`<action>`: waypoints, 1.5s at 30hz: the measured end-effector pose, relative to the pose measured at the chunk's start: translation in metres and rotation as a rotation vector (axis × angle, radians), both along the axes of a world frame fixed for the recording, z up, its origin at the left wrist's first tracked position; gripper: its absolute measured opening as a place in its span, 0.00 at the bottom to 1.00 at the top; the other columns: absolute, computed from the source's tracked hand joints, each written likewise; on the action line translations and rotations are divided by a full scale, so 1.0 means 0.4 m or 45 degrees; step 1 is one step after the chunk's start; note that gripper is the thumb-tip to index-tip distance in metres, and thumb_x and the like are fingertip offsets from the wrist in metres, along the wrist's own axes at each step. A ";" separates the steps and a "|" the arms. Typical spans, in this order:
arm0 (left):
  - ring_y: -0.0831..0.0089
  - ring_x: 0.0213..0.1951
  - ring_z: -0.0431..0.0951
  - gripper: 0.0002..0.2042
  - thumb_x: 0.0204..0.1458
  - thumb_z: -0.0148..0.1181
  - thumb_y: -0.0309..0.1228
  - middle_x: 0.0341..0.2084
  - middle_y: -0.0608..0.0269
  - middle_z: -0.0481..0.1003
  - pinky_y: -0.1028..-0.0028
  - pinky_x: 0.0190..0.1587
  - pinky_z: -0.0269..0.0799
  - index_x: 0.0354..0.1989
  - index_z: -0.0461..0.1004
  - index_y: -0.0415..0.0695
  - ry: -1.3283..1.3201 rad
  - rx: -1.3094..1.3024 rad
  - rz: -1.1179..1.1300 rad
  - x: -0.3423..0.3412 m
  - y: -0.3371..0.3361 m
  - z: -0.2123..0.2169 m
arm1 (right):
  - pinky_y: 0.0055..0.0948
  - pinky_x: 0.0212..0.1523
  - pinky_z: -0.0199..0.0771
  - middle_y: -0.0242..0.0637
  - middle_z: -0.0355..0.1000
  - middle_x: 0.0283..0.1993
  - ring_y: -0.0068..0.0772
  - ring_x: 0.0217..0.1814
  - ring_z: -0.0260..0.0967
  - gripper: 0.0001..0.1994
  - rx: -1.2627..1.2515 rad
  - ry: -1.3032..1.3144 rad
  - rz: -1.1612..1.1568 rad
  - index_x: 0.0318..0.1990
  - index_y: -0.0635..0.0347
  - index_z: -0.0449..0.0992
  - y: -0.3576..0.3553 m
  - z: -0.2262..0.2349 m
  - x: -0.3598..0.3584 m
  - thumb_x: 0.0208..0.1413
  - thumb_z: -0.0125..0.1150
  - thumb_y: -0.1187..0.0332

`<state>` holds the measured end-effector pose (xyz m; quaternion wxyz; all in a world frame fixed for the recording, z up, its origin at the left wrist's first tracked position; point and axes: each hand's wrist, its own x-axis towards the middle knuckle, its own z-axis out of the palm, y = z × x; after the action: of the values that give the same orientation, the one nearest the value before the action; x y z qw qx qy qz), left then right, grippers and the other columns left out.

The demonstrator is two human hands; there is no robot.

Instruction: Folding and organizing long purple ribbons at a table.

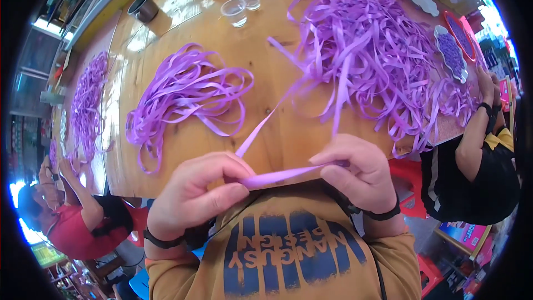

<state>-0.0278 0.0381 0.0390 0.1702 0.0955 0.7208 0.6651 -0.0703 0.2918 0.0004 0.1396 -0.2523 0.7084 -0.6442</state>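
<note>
A purple ribbon [280,177] stretches between my two hands, close to my chest at the table's near edge. My left hand [200,184] pinches one end of this stretch between thumb and fingers. At its other end, my right hand [355,169] grips the ribbon the same way. From both hands, strands run up the table toward a big tangled heap of purple ribbons [366,50] at the right. A smaller loose bundle of purple ribbons [186,97] lies left of the middle, beyond my left hand.
Two clear plastic cups [234,13] and a dark metal mug [143,8] stand on the wooden table [266,144]. Dishes of purple beads [451,55] sit at the far right. People work on either side, one [89,216] by another ribbon pile [89,100], one [469,166] at right.
</note>
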 end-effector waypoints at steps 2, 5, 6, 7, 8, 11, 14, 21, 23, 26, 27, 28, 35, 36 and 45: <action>0.73 0.30 0.73 0.05 0.45 0.57 0.23 0.29 0.57 0.74 0.77 0.32 0.67 0.29 0.73 0.35 0.048 -0.314 0.044 0.015 -0.053 -0.018 | 0.19 0.26 0.62 0.32 0.71 0.31 0.19 0.26 0.63 0.08 -0.108 0.057 0.049 0.39 0.63 0.75 -0.015 0.003 0.008 0.49 0.61 0.75; 0.73 0.31 0.73 0.04 0.45 0.58 0.22 0.29 0.60 0.73 0.76 0.35 0.68 0.30 0.72 0.36 0.045 -0.388 0.054 0.037 -0.121 -0.059 | 0.13 0.26 0.57 0.26 0.66 0.33 0.11 0.27 0.59 0.13 -0.206 -0.184 -0.072 0.43 0.65 0.73 -0.026 0.021 0.026 0.48 0.61 0.78; 0.73 0.31 0.72 0.04 0.47 0.58 0.23 0.28 0.61 0.73 0.76 0.35 0.68 0.31 0.72 0.37 0.115 -0.416 0.048 0.043 -0.134 -0.076 | 0.13 0.26 0.57 0.26 0.66 0.33 0.11 0.27 0.59 0.13 -0.195 -0.181 -0.060 0.43 0.65 0.73 -0.024 0.025 0.028 0.48 0.61 0.78; 0.73 0.31 0.72 0.04 0.47 0.58 0.23 0.28 0.61 0.73 0.76 0.35 0.68 0.31 0.72 0.37 0.116 -0.407 0.063 0.049 -0.141 -0.085 | 0.12 0.26 0.56 0.26 0.66 0.32 0.11 0.27 0.58 0.13 -0.272 -0.171 -0.170 0.43 0.66 0.73 -0.023 0.030 0.033 0.47 0.61 0.77; 0.72 0.31 0.72 0.04 0.47 0.58 0.23 0.27 0.62 0.73 0.75 0.36 0.67 0.30 0.72 0.38 0.112 -0.344 0.039 0.054 -0.147 -0.092 | 0.12 0.25 0.56 0.27 0.66 0.31 0.11 0.26 0.58 0.13 -0.349 -0.162 -0.280 0.42 0.68 0.72 -0.021 0.034 0.036 0.47 0.62 0.77; 0.69 0.31 0.73 0.04 0.45 0.60 0.23 0.26 0.61 0.73 0.71 0.39 0.67 0.29 0.73 0.39 0.212 -0.265 -0.043 0.063 -0.155 -0.107 | 0.14 0.23 0.55 0.30 0.65 0.26 0.13 0.23 0.58 0.14 -0.459 0.009 -0.466 0.38 0.69 0.70 0.017 0.033 0.024 0.48 0.62 0.67; 0.66 0.31 0.72 0.04 0.43 0.61 0.23 0.25 0.61 0.72 0.67 0.41 0.66 0.27 0.73 0.39 0.286 -0.241 -0.119 0.070 -0.159 -0.119 | 0.15 0.22 0.56 0.30 0.64 0.24 0.14 0.22 0.58 0.13 -0.605 0.084 -0.523 0.38 0.69 0.68 0.046 0.032 0.006 0.49 0.60 0.69; 0.64 0.27 0.69 0.05 0.39 0.62 0.24 0.21 0.62 0.71 0.65 0.37 0.63 0.24 0.73 0.39 0.144 -0.008 -0.098 0.079 -0.152 -0.128 | 0.17 0.23 0.60 0.35 0.68 0.27 0.19 0.22 0.64 0.06 0.242 0.001 -0.516 0.33 0.67 0.74 0.087 0.052 0.032 0.47 0.58 0.75; 0.64 0.26 0.69 0.05 0.39 0.62 0.25 0.20 0.62 0.71 0.65 0.37 0.63 0.24 0.73 0.39 0.196 0.041 -0.107 0.086 -0.147 -0.137 | 0.25 0.33 0.64 0.39 0.69 0.33 0.29 0.31 0.66 0.09 0.539 0.236 -0.316 0.36 0.68 0.74 0.068 0.019 0.001 0.47 0.58 0.74; 0.66 0.24 0.70 0.05 0.40 0.61 0.27 0.19 0.63 0.71 0.63 0.39 0.63 0.24 0.73 0.40 0.276 0.130 -0.176 0.079 -0.135 -0.133 | 0.35 0.47 0.65 0.45 0.70 0.41 0.43 0.44 0.68 0.14 0.787 0.499 -0.114 0.41 0.67 0.73 0.029 0.010 -0.013 0.46 0.60 0.71; 0.66 0.24 0.70 0.05 0.40 0.61 0.27 0.20 0.63 0.71 0.63 0.40 0.63 0.23 0.73 0.40 0.314 0.145 -0.192 0.081 -0.129 -0.129 | 0.37 0.52 0.63 0.46 0.70 0.43 0.47 0.49 0.66 0.17 0.721 0.526 -0.096 0.43 0.66 0.72 0.003 0.012 -0.014 0.45 0.61 0.70; 0.67 0.24 0.70 0.04 0.40 0.61 0.27 0.20 0.64 0.71 0.63 0.41 0.64 0.23 0.73 0.40 0.355 0.160 -0.213 0.080 -0.125 -0.125 | 0.38 0.53 0.62 0.46 0.69 0.44 0.47 0.49 0.66 0.19 0.748 0.635 -0.041 0.46 0.64 0.70 -0.029 0.024 -0.015 0.45 0.62 0.69; 0.67 0.24 0.74 0.04 0.40 0.63 0.26 0.19 0.62 0.73 0.61 0.43 0.66 0.23 0.74 0.40 0.454 0.390 -0.299 0.098 -0.126 -0.096 | 0.39 0.51 0.65 0.44 0.71 0.39 0.45 0.44 0.69 0.17 0.837 0.944 0.351 0.46 0.62 0.70 -0.175 -0.038 -0.068 0.46 0.60 0.70; 0.67 0.23 0.74 0.05 0.39 0.63 0.26 0.17 0.62 0.72 0.61 0.42 0.67 0.23 0.74 0.40 0.455 0.474 -0.238 0.110 -0.131 -0.098 | 0.39 0.51 0.65 0.44 0.71 0.39 0.45 0.44 0.69 0.17 0.839 0.957 0.354 0.46 0.62 0.70 -0.176 -0.029 -0.080 0.46 0.60 0.70; 0.73 0.13 0.61 0.10 0.40 0.64 0.29 0.10 0.68 0.64 0.71 0.21 0.57 0.18 0.68 0.40 0.292 0.964 0.526 0.201 -0.201 -0.140 | 0.23 0.29 0.65 0.31 0.68 0.25 0.23 0.26 0.65 0.06 0.525 -0.011 0.382 0.33 0.65 0.74 -0.101 0.062 -0.148 0.53 0.52 0.72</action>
<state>0.0524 -0.0423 -0.0170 -0.0942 0.0783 0.4447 0.8873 -0.1295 0.2513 0.0250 0.2852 -0.3180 0.7788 -0.4593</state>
